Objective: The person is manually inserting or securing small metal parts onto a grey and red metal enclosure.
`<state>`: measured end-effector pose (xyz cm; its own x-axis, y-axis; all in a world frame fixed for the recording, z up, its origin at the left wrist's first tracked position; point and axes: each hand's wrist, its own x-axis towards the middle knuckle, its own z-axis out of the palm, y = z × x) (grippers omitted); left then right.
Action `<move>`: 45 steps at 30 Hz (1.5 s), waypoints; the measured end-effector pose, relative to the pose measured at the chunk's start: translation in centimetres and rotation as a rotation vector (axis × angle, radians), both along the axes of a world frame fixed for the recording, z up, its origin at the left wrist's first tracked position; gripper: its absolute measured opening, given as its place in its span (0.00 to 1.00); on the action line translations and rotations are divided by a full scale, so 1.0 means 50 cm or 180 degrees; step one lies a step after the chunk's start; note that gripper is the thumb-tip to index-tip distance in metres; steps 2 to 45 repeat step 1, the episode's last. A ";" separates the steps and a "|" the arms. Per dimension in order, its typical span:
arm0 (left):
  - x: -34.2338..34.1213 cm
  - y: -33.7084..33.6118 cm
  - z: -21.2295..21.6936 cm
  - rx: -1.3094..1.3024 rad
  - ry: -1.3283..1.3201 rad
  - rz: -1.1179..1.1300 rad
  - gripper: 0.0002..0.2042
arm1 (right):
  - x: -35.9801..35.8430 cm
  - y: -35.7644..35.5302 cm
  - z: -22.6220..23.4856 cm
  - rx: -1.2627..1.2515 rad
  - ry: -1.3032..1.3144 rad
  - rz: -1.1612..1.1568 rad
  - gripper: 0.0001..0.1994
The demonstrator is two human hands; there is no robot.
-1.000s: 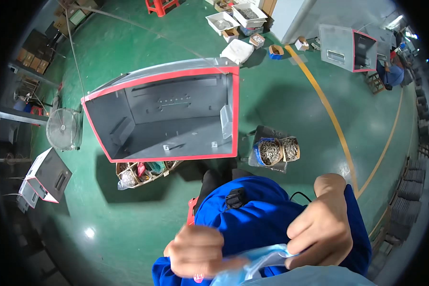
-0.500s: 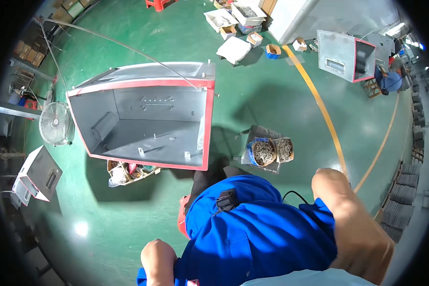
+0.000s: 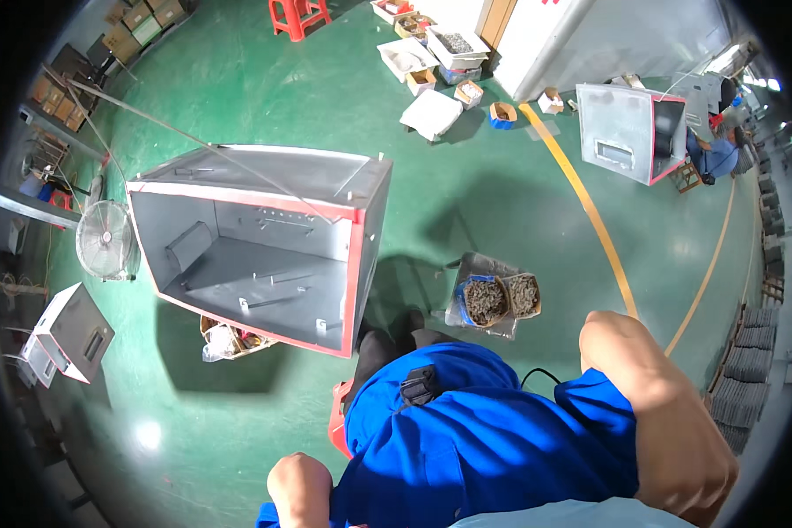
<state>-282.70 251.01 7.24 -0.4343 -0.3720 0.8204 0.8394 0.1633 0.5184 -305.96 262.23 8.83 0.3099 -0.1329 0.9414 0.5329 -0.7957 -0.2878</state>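
Observation:
My right arm is bent, its bare elbow (image 3: 612,339) jutting out beside my blue clothing (image 3: 466,414). At the lower right edge, part of my right hand (image 3: 700,484) shows; its fingers are not clear, nor whether anything is in them. Of my left arm only a rounded bare bend (image 3: 299,482) shows at the bottom; the left hand is out of sight. In front of me, to the left, is a large grey metal cabinet (image 3: 264,264) with a red-edged open front. Neither arm touches it. Small brackets and studs stand inside it, and thin rods (image 3: 202,141) slant across its top.
A small stand (image 3: 502,333) bears two containers of small metal parts (image 3: 484,301). A box of mixed items (image 3: 229,341) lies below the cabinet. A fan (image 3: 106,239) and a smaller cabinet (image 3: 77,333) stand left. Another person (image 3: 720,157) sits by a grey cabinet (image 3: 616,132) far right.
The view has shifted, so most things sit lower in the picture. The large cabinet shows more of its top and right side. More of my right hand shows at the lower right.

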 end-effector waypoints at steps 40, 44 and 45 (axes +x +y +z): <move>-0.002 -0.011 -0.001 -0.0033 -0.0049 -0.0221 0.07 | 0.003 0.002 0.004 -0.0035 -0.0113 -0.0092 0.06; -0.002 -0.011 -0.001 -0.0033 -0.0049 -0.0221 0.07 | 0.003 0.002 0.004 -0.0035 -0.0113 -0.0092 0.06; -0.002 -0.011 -0.001 -0.0033 -0.0049 -0.0221 0.07 | 0.003 0.002 0.004 -0.0035 -0.0113 -0.0092 0.06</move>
